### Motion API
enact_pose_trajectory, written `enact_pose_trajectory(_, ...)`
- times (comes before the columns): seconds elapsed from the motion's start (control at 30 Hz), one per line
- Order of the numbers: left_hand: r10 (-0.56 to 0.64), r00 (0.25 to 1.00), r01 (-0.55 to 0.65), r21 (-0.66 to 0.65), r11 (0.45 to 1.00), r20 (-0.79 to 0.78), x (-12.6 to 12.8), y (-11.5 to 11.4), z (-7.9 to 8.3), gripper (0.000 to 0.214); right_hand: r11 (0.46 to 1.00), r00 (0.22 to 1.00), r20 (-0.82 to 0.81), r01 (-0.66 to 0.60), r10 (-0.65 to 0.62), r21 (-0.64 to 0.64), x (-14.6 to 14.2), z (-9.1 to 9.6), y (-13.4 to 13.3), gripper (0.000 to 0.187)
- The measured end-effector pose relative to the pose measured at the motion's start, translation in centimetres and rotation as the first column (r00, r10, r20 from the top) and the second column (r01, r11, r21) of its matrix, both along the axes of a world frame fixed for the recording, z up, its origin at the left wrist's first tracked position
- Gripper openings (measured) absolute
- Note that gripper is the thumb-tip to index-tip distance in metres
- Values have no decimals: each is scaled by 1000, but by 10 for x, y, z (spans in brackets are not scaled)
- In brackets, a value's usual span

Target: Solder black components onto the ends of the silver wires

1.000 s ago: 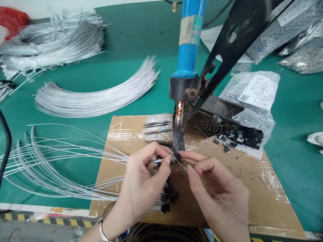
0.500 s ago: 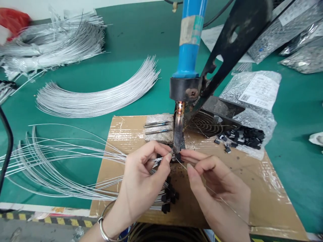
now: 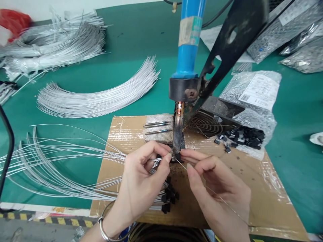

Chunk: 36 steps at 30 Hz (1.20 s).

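Observation:
A soldering iron (image 3: 191,43) with a blue handle hangs tip down in a black bracket (image 3: 227,50). Just left of its tip, my left hand (image 3: 146,178) is closed, thumb and forefinger pinching the end of a white wire (image 3: 158,159). My right hand (image 3: 219,191) is closed on a thin solder wire (image 3: 181,164), which runs from the tip down across the palm. Its forefinger touches a small black connector (image 3: 177,157) at the tip. The joint itself is largely hidden by fingers and iron. Below my left hand lie wires with black connectors (image 3: 166,207).
Cardboard (image 3: 254,188) covers the work area. Behind are spare metal tips (image 3: 157,125), a small fan (image 3: 208,122) and a plastic bag (image 3: 259,84) spilling black connectors (image 3: 243,137). Bundled white wires (image 3: 101,101) lie at left, with a larger heap (image 3: 63,47) beyond.
The view has shifted very slightly. Both hands, the wire and the solder stay in nearly the same place at the iron's tip.

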State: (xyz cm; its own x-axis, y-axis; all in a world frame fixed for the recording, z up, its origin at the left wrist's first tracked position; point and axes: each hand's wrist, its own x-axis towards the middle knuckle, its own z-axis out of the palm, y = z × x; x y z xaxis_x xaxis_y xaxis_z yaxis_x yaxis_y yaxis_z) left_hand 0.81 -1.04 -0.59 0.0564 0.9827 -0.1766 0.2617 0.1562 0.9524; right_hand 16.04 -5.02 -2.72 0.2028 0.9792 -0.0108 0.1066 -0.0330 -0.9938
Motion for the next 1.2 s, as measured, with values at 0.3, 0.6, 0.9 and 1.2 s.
enact_pose_trajectory(0.3, 11, 1000, -11, 6, 1000, -7, -1, -2, 0, 13, 1000, 1000, -6, 5, -5, 7, 0, -1, 0, 21)
enact_pose_trajectory(0.6, 11, 1000, -11, 21, 1000, -2, 1, 0, 2, 15, 1000, 1000, -20, 11, -10, 5, -1, -1, 0, 20)
enact_pose_trajectory(0.9, 3, 1000, -3, 31, 1000, -5, 0, 0, 1, 14, 1000, 1000, -7, 13, -13, 10, -1, 0, 0, 21)
enact_pose_trajectory(1.2, -1, 1000, 2, 38, 999, -26, 0, -1, 0, 14, 1000, 1000, -14, 15, -14, 21, -2, -2, -1, 20)
